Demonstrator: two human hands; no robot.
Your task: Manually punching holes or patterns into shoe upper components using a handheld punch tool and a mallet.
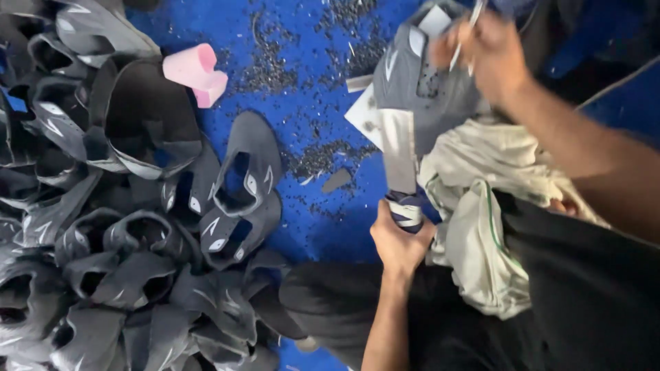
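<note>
Head view: our left hand (399,240) clenches broad blade (399,151), right hand (491,55) pinches grey shoe upper (419,89); we'd trim slowly, fingers away.

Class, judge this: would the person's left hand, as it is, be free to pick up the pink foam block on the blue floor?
Probably not as things stand: the left hand is closed around a flat blade tool, and the pink foam block lies well off beyond the grey shoe uppers.
</note>
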